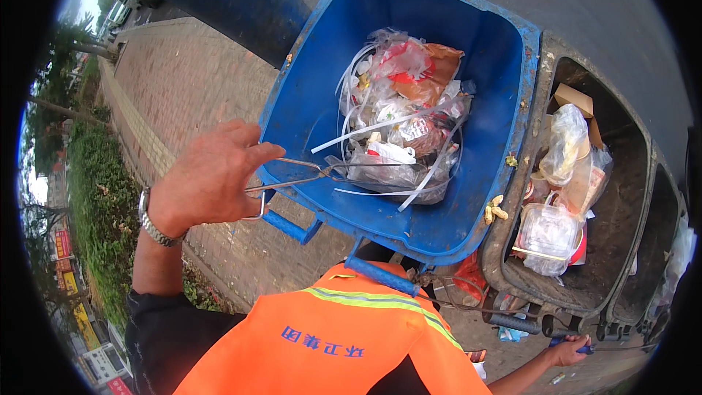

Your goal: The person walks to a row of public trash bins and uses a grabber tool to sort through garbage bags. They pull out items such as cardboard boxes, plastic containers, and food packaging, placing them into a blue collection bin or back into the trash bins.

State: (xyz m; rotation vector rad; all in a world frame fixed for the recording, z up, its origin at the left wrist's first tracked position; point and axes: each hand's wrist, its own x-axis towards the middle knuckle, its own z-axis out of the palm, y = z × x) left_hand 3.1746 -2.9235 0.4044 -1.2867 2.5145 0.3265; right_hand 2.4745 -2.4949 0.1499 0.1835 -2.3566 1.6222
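My left hand, with a metal watch on its wrist, holds metal scissor-type tongs at the left rim of a blue wheeled bin. The tongs' jaws reach into the bin, at a clear plastic bag of rubbish; whether they grip it cannot be told. White plastic straps, plastic bags and a brown and red wrapper lie about it. At the lower right, my right hand is closed around a blue handle, below the dark bins.
A dark, dirty bin with food boxes, cups and bags stands right of the blue one, and another dark bin beyond it. Peanut shells lie on the rims. A blue post-like object rises at upper left, beside brick paving and a hedge.
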